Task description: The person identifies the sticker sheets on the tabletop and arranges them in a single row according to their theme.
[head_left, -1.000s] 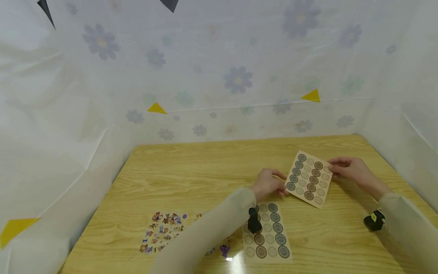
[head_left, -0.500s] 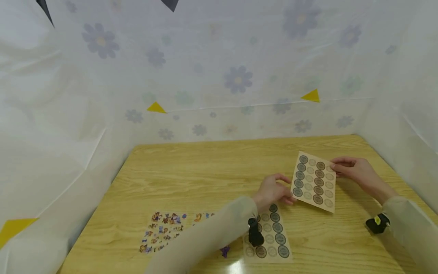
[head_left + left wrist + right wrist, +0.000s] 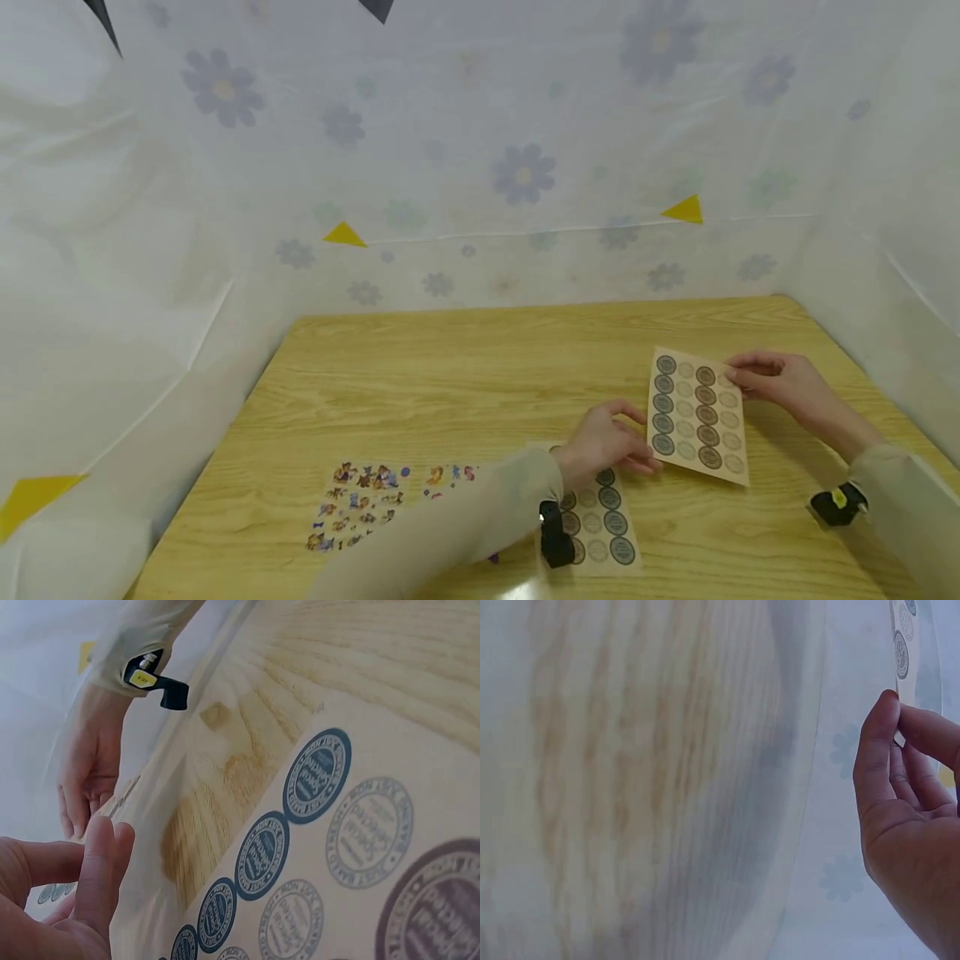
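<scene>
A sheet of round stickers (image 3: 695, 421), with dark blue, brown and pale circles in columns, is raised at a slant over the right side of the table. My right hand (image 3: 787, 392) pinches its upper right edge; the right wrist view shows the thumb and a finger (image 3: 877, 742) meeting on the paper. At the sheet's lower left corner, my left hand (image 3: 607, 446) holds on with its fingertips. Beneath the left forearm lies a second round-sticker sheet (image 3: 622, 569), large in the left wrist view and partly covered by hand and sleeve in the head view.
Clear sheets of small cartoon animal stickers (image 3: 356, 504) lie at the front left, partly behind the left sleeve. The wooden table (image 3: 450, 375) is enclosed by white flowered curtains (image 3: 450, 150) at the back and sides. Yellow triangles (image 3: 345, 235) mark the back curtain.
Both hands have moved right and toward the front with the raised sticker sheet, which has turned a little more upright. The left forearm covers more of the sheet beneath it.
</scene>
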Demonstrator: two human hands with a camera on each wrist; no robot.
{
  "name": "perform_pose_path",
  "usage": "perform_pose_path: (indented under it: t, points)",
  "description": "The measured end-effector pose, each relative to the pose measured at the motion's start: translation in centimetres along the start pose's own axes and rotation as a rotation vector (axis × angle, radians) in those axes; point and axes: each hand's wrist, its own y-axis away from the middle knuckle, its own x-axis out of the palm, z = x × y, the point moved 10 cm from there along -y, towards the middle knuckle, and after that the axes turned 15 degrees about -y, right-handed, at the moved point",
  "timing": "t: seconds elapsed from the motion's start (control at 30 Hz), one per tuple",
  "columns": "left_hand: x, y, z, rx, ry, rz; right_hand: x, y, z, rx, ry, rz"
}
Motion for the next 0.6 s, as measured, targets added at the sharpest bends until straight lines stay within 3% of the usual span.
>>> perform_pose_path:
  t: [0.23,0.6]
  points:
    - [1.2,1.0,0.5,-0.022,0.07,0.045,0.2,1.1,0.4,-0.01,0.047,0.02]
    - [3.4,2.8,1.4,-0.047,0.102,0.16,0.4,2.8,0.7,-0.005,0.089,0.03]
